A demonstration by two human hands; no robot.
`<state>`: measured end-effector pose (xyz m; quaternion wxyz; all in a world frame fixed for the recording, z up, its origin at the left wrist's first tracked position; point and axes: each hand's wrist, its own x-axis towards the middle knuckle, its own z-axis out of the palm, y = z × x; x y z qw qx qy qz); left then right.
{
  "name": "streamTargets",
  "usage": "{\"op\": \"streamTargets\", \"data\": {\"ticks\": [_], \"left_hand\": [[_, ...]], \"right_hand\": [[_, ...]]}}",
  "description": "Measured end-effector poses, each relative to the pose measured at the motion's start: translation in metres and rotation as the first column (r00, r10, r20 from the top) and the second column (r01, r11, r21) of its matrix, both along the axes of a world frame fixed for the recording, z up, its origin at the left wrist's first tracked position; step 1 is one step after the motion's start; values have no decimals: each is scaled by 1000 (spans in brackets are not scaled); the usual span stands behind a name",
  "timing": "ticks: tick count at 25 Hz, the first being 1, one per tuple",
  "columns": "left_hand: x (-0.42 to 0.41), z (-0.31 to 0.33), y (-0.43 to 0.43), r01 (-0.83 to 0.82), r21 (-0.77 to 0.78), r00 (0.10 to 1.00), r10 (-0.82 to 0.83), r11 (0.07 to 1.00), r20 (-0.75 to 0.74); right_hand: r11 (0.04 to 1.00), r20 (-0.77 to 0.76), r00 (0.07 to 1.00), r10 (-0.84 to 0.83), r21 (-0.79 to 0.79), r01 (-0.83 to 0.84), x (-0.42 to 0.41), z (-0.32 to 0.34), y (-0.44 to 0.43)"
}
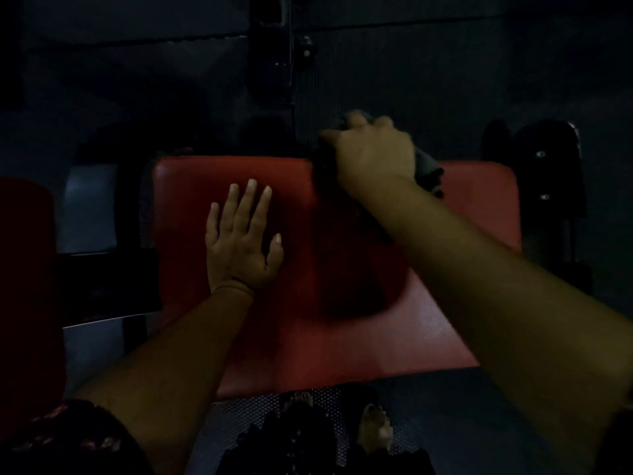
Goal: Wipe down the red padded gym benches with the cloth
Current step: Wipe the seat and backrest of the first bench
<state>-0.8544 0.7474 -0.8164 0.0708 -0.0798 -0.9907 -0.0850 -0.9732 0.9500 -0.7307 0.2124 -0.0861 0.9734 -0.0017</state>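
A red padded bench [308,344] fills the middle of the dim view. My left hand [241,240] lies flat on its left half, fingers straight and spread. My right hand [371,150] is at the pad's far edge, fingers curled round a dark grey cloth [426,169]. Parts of the cloth stick out beyond the hand on the right and the far side. The hand is blurred.
Another red pad [24,303] stands at the left edge. Dark metal frame parts [548,180] flank the bench on the right, and an upright post [274,63] rises behind it. My bare feet [373,426] stand on a perforated floor mat below the pad's near edge.
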Motion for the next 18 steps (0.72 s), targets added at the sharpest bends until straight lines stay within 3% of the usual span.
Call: {"op": "streamTargets", "data": {"ticks": [3,5,8,11,13,15,18], "left_hand": [[-1,-1,0,4,11,1000,-4,1000,-3],[-1,-1,0,-1,18,1000,1,1000,-16],[-1,-1,-1,0,21,1000,1,1000,-20],[-1,-1,-1,-2,-3,1000,2,1000,-26],[-1,-1,0,3,1,1000,-3,1000,-14],[0,0,0,-4,1,1000,4,1000,-5],[0,1,1,-8,22,1000,8,1000,2]], "right_hand": [[1000,13,1000,14,-8,-14,-2,3,20],[997,47,996,-75,29,74,0,2,60],[947,67,962,-266,206,248,7,5,114],[876,43,899,-435,250,412,-2,2,96],[932,69,933,-354,107,346,-3,3,55],[986,46,986,-162,-37,163,8,4,21],[989,-21,989,-145,-22,144,18,4,45]]}}
